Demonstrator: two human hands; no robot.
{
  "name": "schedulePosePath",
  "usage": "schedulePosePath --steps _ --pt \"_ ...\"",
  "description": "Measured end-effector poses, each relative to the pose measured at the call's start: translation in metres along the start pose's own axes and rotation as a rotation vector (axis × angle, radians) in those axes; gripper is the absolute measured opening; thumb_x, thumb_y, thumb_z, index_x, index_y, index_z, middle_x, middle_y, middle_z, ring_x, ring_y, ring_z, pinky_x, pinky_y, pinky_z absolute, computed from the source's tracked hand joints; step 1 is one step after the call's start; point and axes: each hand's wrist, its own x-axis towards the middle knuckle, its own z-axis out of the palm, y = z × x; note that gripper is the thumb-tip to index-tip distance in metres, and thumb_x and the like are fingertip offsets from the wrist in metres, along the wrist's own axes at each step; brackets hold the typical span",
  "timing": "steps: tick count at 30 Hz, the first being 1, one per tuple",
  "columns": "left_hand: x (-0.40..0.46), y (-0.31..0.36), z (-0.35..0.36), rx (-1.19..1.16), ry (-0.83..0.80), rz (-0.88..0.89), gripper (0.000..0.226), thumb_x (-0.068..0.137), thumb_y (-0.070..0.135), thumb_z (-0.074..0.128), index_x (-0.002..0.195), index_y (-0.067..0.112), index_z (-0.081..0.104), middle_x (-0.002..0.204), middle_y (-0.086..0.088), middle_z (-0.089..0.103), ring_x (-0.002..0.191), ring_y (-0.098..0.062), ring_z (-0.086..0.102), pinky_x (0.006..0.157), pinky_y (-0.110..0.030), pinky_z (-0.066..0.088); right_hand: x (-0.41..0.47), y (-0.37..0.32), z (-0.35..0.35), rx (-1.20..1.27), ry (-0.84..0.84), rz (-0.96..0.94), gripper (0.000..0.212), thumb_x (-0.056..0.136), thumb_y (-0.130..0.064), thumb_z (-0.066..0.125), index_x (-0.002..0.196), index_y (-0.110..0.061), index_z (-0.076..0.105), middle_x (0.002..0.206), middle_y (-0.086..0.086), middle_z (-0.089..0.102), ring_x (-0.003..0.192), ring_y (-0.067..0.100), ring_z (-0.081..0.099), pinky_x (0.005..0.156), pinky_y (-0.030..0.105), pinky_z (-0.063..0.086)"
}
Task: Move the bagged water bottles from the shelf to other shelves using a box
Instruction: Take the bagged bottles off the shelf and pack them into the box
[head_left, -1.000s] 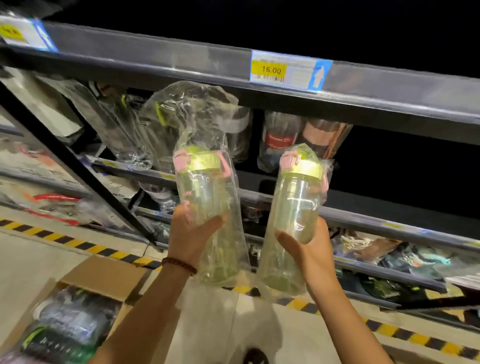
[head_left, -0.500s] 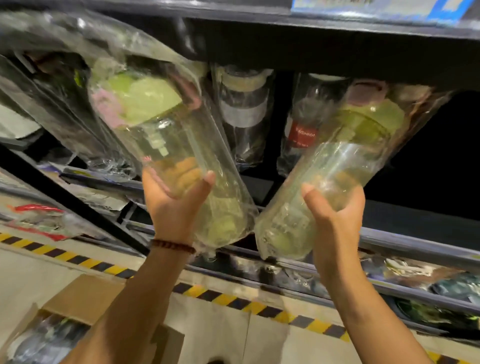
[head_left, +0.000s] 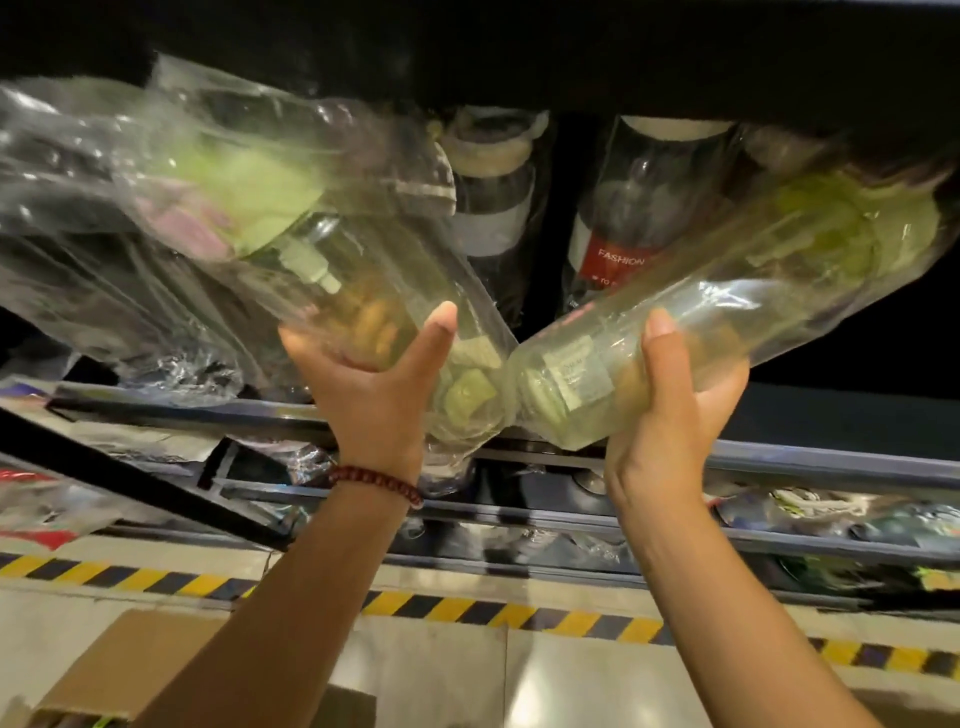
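I hold two clear bottles with green lids, each in a transparent bag. My left hand (head_left: 371, 387) grips the base of the left bagged bottle (head_left: 332, 270), which leans up and to the left into the shelf. My right hand (head_left: 675, 400) grips the base of the right bagged bottle (head_left: 727, 291), which leans up and to the right. Their bases nearly touch in the middle. Both lids reach under the dark upper shelf. The cardboard box (head_left: 130, 670) lies on the floor at the lower left, mostly cut off.
Behind the bottles stand more bagged bottles, one with a red label (head_left: 618, 260). Crumpled bags fill the shelf's left side (head_left: 67, 208). A grey shelf rail (head_left: 779, 462) runs below my hands, with lower shelves of packaged goods. Yellow-black tape (head_left: 467, 608) marks the floor.
Both hands have pushed the bottles up and deeper into the shelf, tilting them further apart. The view has moved closer, and the price label above is out of sight.
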Motion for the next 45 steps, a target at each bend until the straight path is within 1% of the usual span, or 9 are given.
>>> schedulePosePath --steps 8,12,17,22,27,32,36,39,45 --pt "0.011 -0.008 0.007 0.067 0.028 0.027 0.095 0.060 0.008 0.086 0.134 0.007 0.025 0.128 -0.013 0.049 0.116 -0.022 0.057 0.094 -0.036 0.052 0.000 0.005 0.010 0.074 0.111 -0.097 0.073 0.067 -0.030 0.075 0.129 -0.017 0.039 0.126 0.006 0.056 0.108 0.014 0.062 0.093 0.034 0.053" --pt "0.013 -0.016 0.012 0.066 0.037 0.052 0.097 0.064 0.001 0.084 0.137 0.009 0.020 0.117 0.004 0.046 0.106 -0.003 0.057 0.084 -0.014 0.051 0.003 0.004 0.008 0.095 0.147 -0.185 0.062 0.073 -0.021 0.070 0.126 -0.019 0.038 0.121 0.000 0.054 0.102 0.003 0.062 0.084 0.020 0.052" --pt "0.018 -0.023 0.012 0.149 0.001 0.054 0.075 0.060 0.010 0.087 0.096 0.039 0.027 0.103 0.016 0.041 0.081 0.024 0.052 0.070 -0.005 0.045 0.008 0.004 0.010 0.033 0.084 -0.268 0.085 0.062 -0.025 0.079 0.133 -0.018 0.033 0.132 0.005 0.050 0.117 0.015 0.057 0.093 0.024 0.050" --pt "0.021 -0.023 0.016 0.195 -0.068 0.079 0.084 0.063 0.005 0.085 0.114 0.032 0.023 0.102 0.027 0.030 0.083 0.036 0.042 0.073 0.006 0.035 0.014 0.015 0.009 -0.131 0.072 -0.307 0.065 0.064 -0.022 0.080 0.112 -0.037 0.038 0.121 -0.013 0.049 0.110 0.000 0.056 0.091 0.016 0.046" --pt "0.032 -0.025 0.013 0.278 -0.122 0.083 0.112 0.056 0.020 0.089 0.142 0.004 0.019 0.123 0.016 0.035 0.116 0.002 0.039 0.092 0.005 0.027 0.017 0.026 0.005 -0.248 0.055 -0.331 0.087 0.064 -0.025 0.080 0.134 -0.022 0.028 0.131 -0.005 0.045 0.118 0.006 0.051 0.099 0.018 0.044" --pt "0.046 -0.026 0.002 0.349 -0.176 0.122 0.075 0.051 0.024 0.087 0.105 0.032 0.035 0.108 0.015 0.045 0.098 0.012 0.050 0.082 -0.001 0.039 0.018 0.035 0.003 -0.327 -0.013 -0.387 0.081 0.064 -0.018 0.082 0.123 -0.027 0.026 0.122 -0.012 0.043 0.109 -0.006 0.050 0.092 0.011 0.042" --pt "0.043 -0.029 -0.013 0.413 -0.237 0.122 0.101 0.056 0.013 0.090 0.134 0.009 0.026 0.116 0.015 0.045 0.100 0.022 0.047 0.084 0.005 0.034 0.015 0.046 -0.003 -0.444 -0.132 -0.407 0.083 0.067 -0.007 0.084 0.127 -0.007 0.028 0.115 -0.015 0.041 0.098 -0.019 0.047 0.083 0.002 0.039" --pt "0.044 -0.032 -0.017 0.460 -0.250 0.108 0.110 0.055 0.016 0.090 0.140 0.005 0.021 0.126 0.005 0.045 0.117 -0.002 0.045 0.096 -0.002 0.033 0.017 0.049 -0.003 -0.570 -0.212 -0.421 0.078 0.064 -0.014 0.086 0.117 -0.003 0.030 0.109 -0.011 0.045 0.094 -0.011 0.050 0.080 0.006 0.042" --pt "0.046 -0.025 -0.015 0.670 -0.295 0.162 0.073 0.054 0.016 0.090 0.099 0.011 0.033 0.086 0.017 0.044 0.073 0.022 0.049 0.067 0.002 0.040 0.022 0.045 0.003 -0.794 -0.336 -0.398 0.074 0.061 -0.027 0.087 0.102 -0.015 0.027 0.102 -0.008 0.049 0.095 0.014 0.056 0.080 0.021 0.048"
